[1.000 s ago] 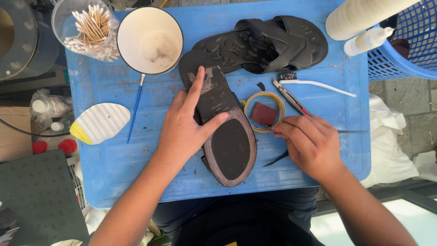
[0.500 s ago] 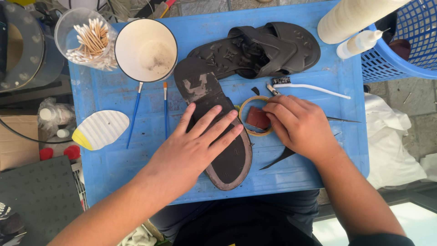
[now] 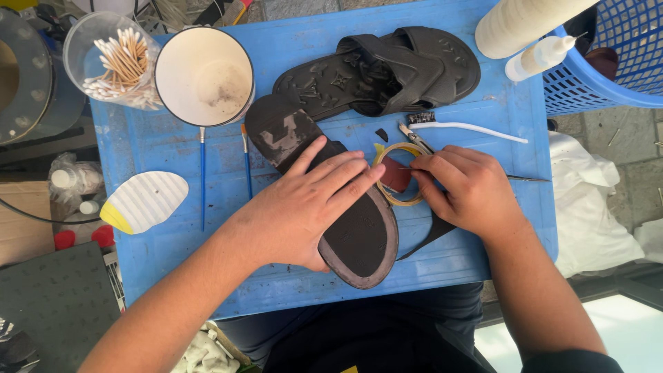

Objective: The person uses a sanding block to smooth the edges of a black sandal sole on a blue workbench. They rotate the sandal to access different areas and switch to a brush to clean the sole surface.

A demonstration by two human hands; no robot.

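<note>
My left hand [image 3: 304, 207] lies flat, fingers spread, on a dark detached shoe sole [image 3: 359, 242] that lies diagonally on the blue table [image 3: 483, 242]. The sole's upper end [image 3: 280, 131] shows grey worn patches. My right hand [image 3: 469, 193] is curled at the right rim of a tan tape roll [image 3: 387, 197], thumb and forefinger pinching it; a dark red piece [image 3: 395, 176] sits inside the ring. A thin metal tool [image 3: 532, 179] runs under this hand. A black strip [image 3: 428, 238] pokes out below it.
A black sandal [image 3: 387, 69] lies at the table's far side, with a white toothbrush [image 3: 476, 128] beside it. A white cup [image 3: 205, 76], a jar of cotton swabs [image 3: 114, 59], two blue-handled brushes [image 3: 202, 176], a white-yellow sole piece [image 3: 141, 200] and a blue basket [image 3: 615, 62] surround the work.
My left hand has slid down and flattened across the middle of the sole. My right hand has moved up and left onto the tape roll.
</note>
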